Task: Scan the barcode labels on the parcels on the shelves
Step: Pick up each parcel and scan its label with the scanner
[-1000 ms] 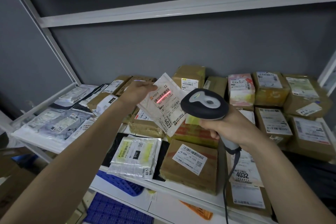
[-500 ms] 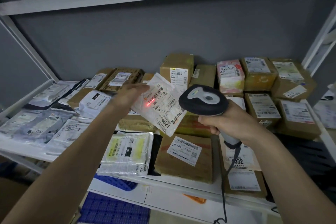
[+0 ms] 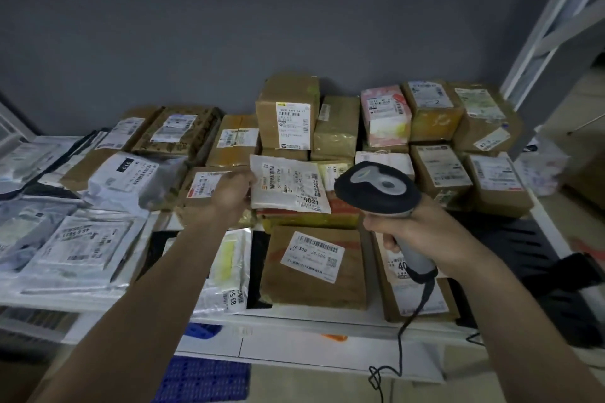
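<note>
My left hand [image 3: 230, 191] grips the left edge of a flat white parcel marked 4021 [image 3: 288, 185], held low over the stacked boxes with its barcode label facing up. My right hand [image 3: 412, 229] is closed on the handle of a grey and black barcode scanner [image 3: 376, 190], whose head sits just right of that parcel. No red scan line shows on the label. Below lies a brown box with a 26-506 label [image 3: 314, 267]. Brown cardboard parcels [image 3: 286, 111] and white mailer bags [image 3: 85, 245] cover the white shelf [image 3: 327, 321].
A grey wall backs the shelf, and another white shelf board runs overhead. The scanner's cable [image 3: 401, 353] hangs over the front edge. A blue crate [image 3: 203, 379] sits below. A white upright frame [image 3: 556, 26] stands at the right, with a dark tray [image 3: 523, 239] beside the boxes.
The 4021 parcel has come down from a raised, tilted position to lie nearly flat over the boxes. The red scan line on its label has gone. The view has shifted left.
</note>
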